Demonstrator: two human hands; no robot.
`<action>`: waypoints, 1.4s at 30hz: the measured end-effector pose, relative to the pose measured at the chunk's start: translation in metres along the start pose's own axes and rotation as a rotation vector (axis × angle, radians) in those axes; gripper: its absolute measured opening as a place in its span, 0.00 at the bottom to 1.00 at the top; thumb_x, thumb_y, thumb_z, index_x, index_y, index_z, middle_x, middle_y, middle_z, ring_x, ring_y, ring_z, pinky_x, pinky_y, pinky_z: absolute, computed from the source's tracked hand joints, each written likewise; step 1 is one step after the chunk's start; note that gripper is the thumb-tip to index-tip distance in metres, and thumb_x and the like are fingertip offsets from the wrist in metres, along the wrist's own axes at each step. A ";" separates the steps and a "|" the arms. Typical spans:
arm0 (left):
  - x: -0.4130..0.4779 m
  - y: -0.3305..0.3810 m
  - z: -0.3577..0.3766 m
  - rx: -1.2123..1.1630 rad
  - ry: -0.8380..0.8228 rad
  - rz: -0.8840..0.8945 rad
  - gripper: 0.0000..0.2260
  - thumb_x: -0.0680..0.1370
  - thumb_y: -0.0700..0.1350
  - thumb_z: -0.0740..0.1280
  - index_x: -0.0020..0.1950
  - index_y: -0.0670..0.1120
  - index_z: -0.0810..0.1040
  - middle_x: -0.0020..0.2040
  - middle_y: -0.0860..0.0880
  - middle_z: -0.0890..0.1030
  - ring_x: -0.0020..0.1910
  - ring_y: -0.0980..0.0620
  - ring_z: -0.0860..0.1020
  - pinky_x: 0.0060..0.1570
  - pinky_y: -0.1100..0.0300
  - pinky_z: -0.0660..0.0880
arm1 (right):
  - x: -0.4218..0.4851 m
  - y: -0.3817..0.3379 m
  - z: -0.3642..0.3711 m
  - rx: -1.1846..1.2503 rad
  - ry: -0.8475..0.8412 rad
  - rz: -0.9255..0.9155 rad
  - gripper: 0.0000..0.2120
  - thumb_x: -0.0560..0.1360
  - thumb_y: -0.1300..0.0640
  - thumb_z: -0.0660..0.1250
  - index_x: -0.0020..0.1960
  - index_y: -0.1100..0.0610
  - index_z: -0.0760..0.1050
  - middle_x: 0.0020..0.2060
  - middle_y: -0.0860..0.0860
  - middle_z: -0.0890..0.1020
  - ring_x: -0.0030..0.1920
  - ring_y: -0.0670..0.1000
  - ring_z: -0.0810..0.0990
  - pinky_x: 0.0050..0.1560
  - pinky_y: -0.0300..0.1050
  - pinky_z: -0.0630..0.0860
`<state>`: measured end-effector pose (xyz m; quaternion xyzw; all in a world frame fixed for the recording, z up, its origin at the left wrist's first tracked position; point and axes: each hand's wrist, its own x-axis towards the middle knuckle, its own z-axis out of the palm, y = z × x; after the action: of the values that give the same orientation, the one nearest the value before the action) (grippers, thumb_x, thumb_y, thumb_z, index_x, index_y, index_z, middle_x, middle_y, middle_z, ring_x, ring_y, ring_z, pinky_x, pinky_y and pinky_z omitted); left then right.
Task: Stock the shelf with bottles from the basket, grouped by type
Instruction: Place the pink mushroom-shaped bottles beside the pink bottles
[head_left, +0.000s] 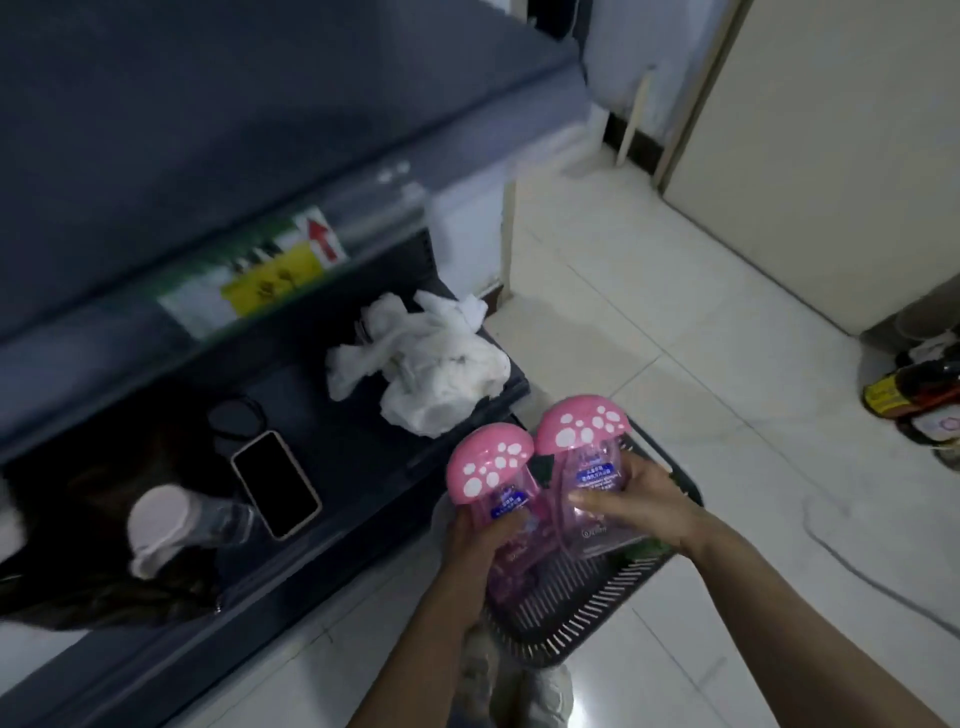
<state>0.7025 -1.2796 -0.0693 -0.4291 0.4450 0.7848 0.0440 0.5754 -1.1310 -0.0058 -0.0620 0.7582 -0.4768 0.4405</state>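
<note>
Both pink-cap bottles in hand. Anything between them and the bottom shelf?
Nothing between the pink-cap bottles and the shelf edge, but a crumpled white cloth fills the nearest shelf end; a phone and a lying bottle lie further left.

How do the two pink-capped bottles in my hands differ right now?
The left bottle sits lower in view, the right bottle higher. The left hand grips the left bottle from below; the right hand wraps the right bottle from its side. Both have pink white-spotted caps, clear pinkish bodies, and hang above the basket.
</note>
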 end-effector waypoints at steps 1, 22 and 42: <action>-0.017 0.017 0.001 -0.015 -0.019 0.032 0.31 0.58 0.47 0.81 0.60 0.48 0.78 0.52 0.43 0.83 0.51 0.40 0.82 0.55 0.40 0.76 | -0.012 -0.021 0.000 0.009 -0.003 -0.042 0.17 0.64 0.58 0.77 0.51 0.53 0.78 0.42 0.50 0.86 0.41 0.48 0.85 0.37 0.36 0.79; -0.299 0.278 -0.130 0.156 0.245 0.856 0.08 0.67 0.35 0.75 0.39 0.48 0.81 0.30 0.52 0.83 0.29 0.57 0.80 0.29 0.66 0.75 | -0.188 -0.330 0.168 -0.057 -0.225 -0.836 0.15 0.64 0.71 0.73 0.44 0.57 0.75 0.32 0.43 0.84 0.34 0.39 0.82 0.34 0.30 0.75; -0.257 0.332 -0.318 -0.009 0.457 0.953 0.15 0.63 0.39 0.80 0.44 0.50 0.80 0.37 0.52 0.85 0.37 0.57 0.83 0.36 0.64 0.78 | -0.112 -0.389 0.369 0.190 0.030 -0.832 0.16 0.65 0.67 0.75 0.50 0.59 0.74 0.40 0.52 0.83 0.34 0.41 0.82 0.32 0.32 0.76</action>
<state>0.9154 -1.6328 0.2584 -0.3394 0.5858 0.6061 -0.4176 0.7846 -1.5293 0.3069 -0.3147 0.6275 -0.6826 0.2032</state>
